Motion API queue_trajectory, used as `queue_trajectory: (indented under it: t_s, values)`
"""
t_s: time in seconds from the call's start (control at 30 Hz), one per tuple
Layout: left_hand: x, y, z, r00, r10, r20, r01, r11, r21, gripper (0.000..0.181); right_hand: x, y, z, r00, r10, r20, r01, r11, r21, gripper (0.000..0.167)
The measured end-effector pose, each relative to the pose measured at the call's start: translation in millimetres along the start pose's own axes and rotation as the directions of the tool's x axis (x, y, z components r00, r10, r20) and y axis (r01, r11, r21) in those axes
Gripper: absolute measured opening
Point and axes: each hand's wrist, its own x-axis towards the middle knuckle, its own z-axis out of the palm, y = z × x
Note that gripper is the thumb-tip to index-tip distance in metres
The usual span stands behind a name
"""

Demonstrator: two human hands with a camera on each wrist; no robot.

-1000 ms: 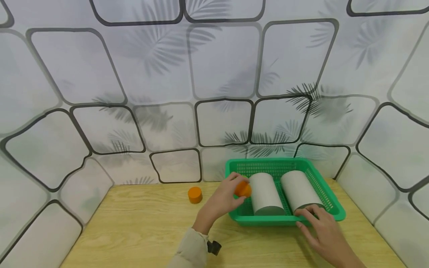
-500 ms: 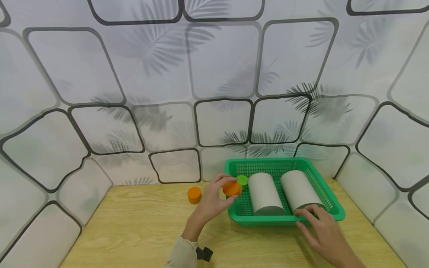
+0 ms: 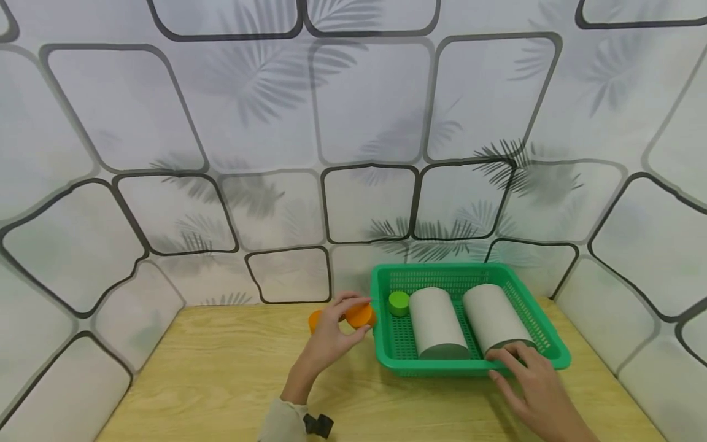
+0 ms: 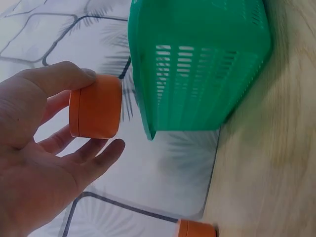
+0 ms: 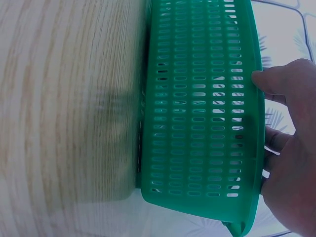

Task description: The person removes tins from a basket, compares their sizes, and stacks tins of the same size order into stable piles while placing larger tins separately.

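Observation:
In the head view my left hand (image 3: 326, 344) pinches an orange round container (image 3: 360, 315) just left of the green basket (image 3: 442, 368). The left wrist view shows that container (image 4: 98, 106) between thumb and fingers, off the table, beside the basket wall (image 4: 197, 94). A second orange container (image 3: 314, 320) stands on the table, partly behind my left hand. My right hand (image 3: 533, 383) grips the basket's front rim near its right end; in the right wrist view the thumb lies on the outer edge. Inside the basket are a green round container (image 3: 399, 303) and two white cylinders (image 3: 438, 322) (image 3: 495, 314).
The basket stands on a light wood table (image 3: 221, 368), near its back right. A patterned cloth wall (image 3: 276, 209) rises behind the table and along both sides. A black device (image 3: 318, 425) is strapped at my left wrist, by the sleeve (image 3: 283, 422).
My left hand has moved left from over the basket, carrying the orange container out past the rim. The green container has come into view. My right hand has stayed on the front rim.

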Motion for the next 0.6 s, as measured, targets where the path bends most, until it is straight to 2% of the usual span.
queue_trajectory:
  t_s: [0.23, 0.37, 0.47, 0.6]
  values:
    - [-3.7, -7.5, -10.5, 0.997, 0.024, -0.070, -0.021, 0.999, 0.044, 0.048, -0.5, 0, 0, 1.000, 0.008, 0.005, -0.008, 1.000, -0.007, 0.045]
    - [-5.6, -10.3, -14.3, 0.994, 0.021, -0.106, -0.014, 0.998, 0.065, 0.047, -1.1, -1, 1, 1.000, 0.009, 0.008, -0.009, 1.000, -0.012, 0.046]
    - [-7.2, -11.7, -18.3, 0.991, 0.001, -0.137, 0.006, 0.999, 0.053, 0.047, -0.9, -1, 1, 1.000, 0.011, 0.007, -0.011, 1.000, -0.015, 0.047]
    - [-7.4, -14.9, -24.2, 0.982, 0.000, -0.187, 0.004, 1.000, 0.020, 0.046, 0.0, -3, 0, 1.000, 0.018, 0.008, -0.018, 1.000, -0.018, 0.045]
